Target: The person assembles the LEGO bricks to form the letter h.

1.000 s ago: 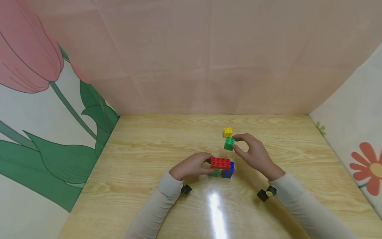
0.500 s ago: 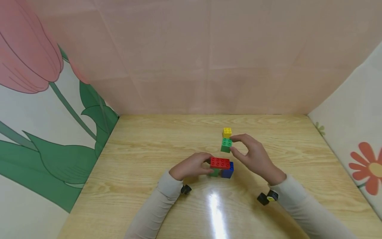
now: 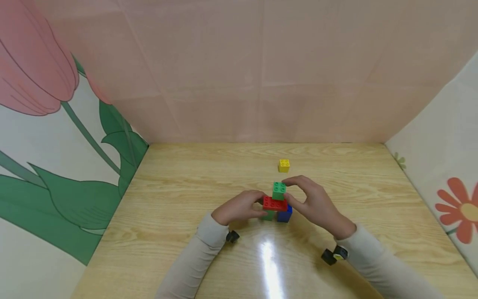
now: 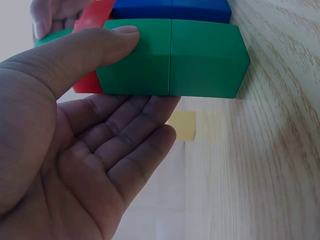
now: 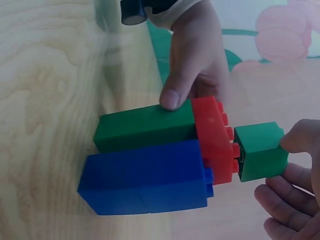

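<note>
A red eight-stud brick bridges a green stack and a blue stack, each made of two bricks. The blue stack's top sticks out past the red brick, baring some studs. My left hand grips the green stack near its top, thumb on one side and fingers on the other. Between thumb and fingers, my right hand pinches a small green brick at the red brick's studs. Whether that brick touches the studs I cannot tell.
Behind the hands, a yellow four-stud brick stands on the wooden table. A pink wall covering rises at the table's back edge, with flower-patterned walls left and right.
My right hand has brought the small green brick leftward and nearer to me, from in front of the yellow brick to over the red one. My left hand has stayed in place.
</note>
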